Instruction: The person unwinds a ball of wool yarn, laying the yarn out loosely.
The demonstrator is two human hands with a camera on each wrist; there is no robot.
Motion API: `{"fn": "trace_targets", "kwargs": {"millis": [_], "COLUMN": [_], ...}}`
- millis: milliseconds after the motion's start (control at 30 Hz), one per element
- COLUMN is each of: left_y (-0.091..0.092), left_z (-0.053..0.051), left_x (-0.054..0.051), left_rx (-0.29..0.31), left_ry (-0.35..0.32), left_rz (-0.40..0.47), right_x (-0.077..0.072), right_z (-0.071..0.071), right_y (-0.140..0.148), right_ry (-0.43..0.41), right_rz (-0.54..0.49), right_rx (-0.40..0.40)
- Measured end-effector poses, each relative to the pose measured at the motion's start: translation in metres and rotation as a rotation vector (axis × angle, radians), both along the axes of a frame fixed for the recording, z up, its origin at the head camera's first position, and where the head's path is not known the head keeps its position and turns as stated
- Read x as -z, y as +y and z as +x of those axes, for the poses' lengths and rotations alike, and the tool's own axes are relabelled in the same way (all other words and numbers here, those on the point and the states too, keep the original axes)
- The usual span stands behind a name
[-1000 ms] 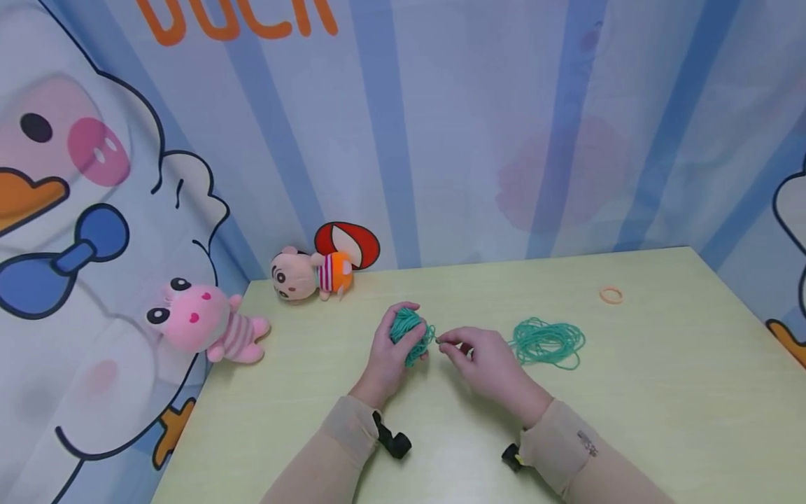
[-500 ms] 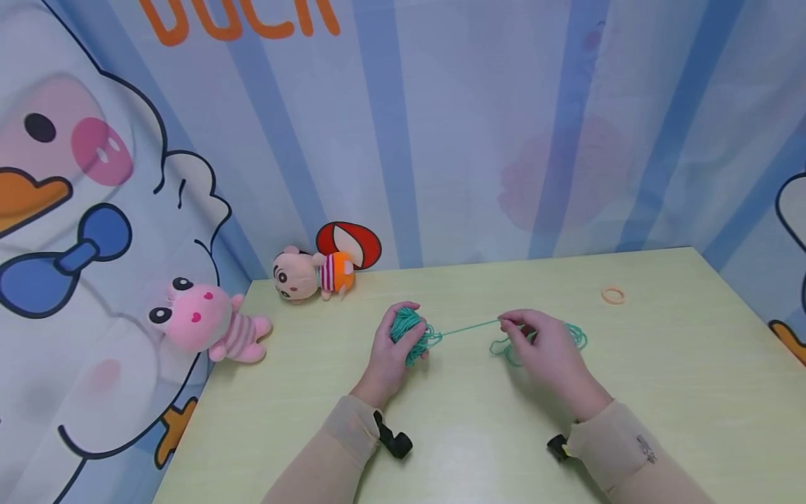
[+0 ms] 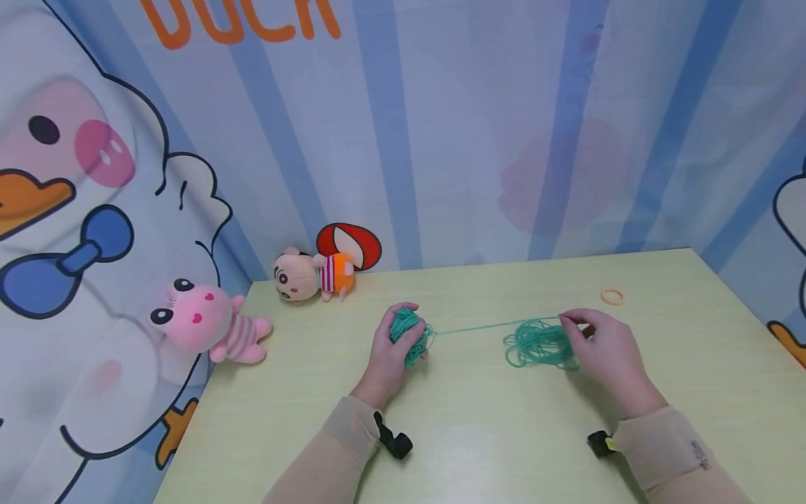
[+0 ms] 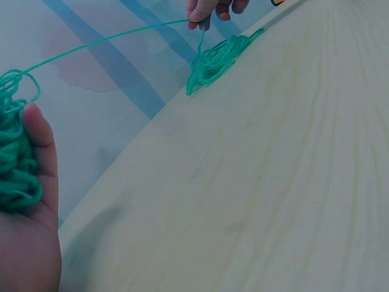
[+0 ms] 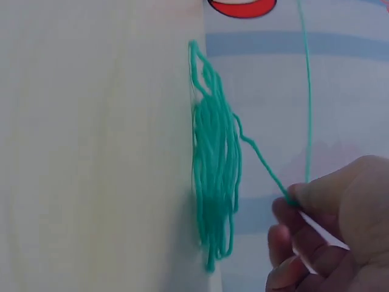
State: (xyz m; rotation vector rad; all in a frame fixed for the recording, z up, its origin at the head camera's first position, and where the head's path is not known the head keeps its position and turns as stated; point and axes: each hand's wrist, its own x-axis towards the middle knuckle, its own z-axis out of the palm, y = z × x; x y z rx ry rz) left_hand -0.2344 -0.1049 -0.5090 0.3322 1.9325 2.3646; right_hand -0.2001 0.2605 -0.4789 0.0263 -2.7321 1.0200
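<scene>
My left hand (image 3: 387, 360) holds a wound bundle of green yarn (image 3: 406, 325), fingers curled round it, above the table's middle. From that bundle a taut strand (image 3: 478, 327) runs right to my right hand (image 3: 607, 357), which pinches it between thumb and forefinger. Beneath the strand, a loose coil of green yarn (image 3: 538, 344) lies on the table just left of my right hand. In the right wrist view, another length (image 5: 264, 161) links the coil (image 5: 216, 158) to the pinching fingertips (image 5: 298, 193).
A pink plush toy (image 3: 201, 318) lies at the table's left edge. Near the back left edge is another plush toy (image 3: 315, 274) in stripes and orange. An orange ring (image 3: 612, 296) rests at the back right. A printed curtain (image 3: 466, 140) hangs behind the table (image 3: 466, 434).
My right hand has moved right, away from the left hand, drawing the strand out longer between them. My left hand has stayed in place with its bundle.
</scene>
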Motion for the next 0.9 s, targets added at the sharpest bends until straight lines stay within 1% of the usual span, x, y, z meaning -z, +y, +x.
{"fn": "trace_targets", "kwargs": {"millis": [67,200,300,367,467,500,600,667,767,833,900], "left_y": [0.001,0.002,0.002,0.002,0.002,0.002,0.001,0.001,0.000,0.000,0.001], "left_z": [0.000,0.000,0.001,0.001,0.001,0.001,0.000,0.000,0.000,0.001,0.001], "left_x": [0.000,0.000,0.001,0.001,0.001,0.001,0.001,0.001,0.000,-0.001,0.000], "left_rx": [-0.003,-0.008,-0.013,-0.012,-0.010,-0.008,-0.006,-0.004,0.002,0.006,0.011], "left_ry": [0.003,0.000,-0.007,-0.009,-0.009,-0.008,-0.006,-0.006,-0.005,-0.005,-0.004], "left_rz": [0.001,-0.002,-0.007,-0.010,-0.016,-0.016,-0.014,-0.013,-0.006,-0.002,0.005], "right_x": [0.004,0.011,0.012,0.011,0.007,0.005,-0.003,-0.008,-0.011,-0.011,-0.008], "right_z": [-0.001,-0.002,-0.002,-0.001,0.000,0.001,0.003,0.005,0.006,0.006,0.005], "right_y": [0.009,0.024,0.030,0.029,0.023,0.019,0.002,-0.015,-0.044,-0.064,-0.083], "right_ry": [-0.029,-0.124,-0.197,-0.221,-0.201,-0.175,-0.063,0.001,0.041,0.021,-0.028], "right_rz": [0.025,0.054,0.079,0.098,0.096,0.087,0.047,0.030,0.018,-0.006,-0.053], "right_rx": [0.018,0.045,0.047,0.042,0.043,0.048,0.048,0.016,-0.103,-0.199,-0.294]}}
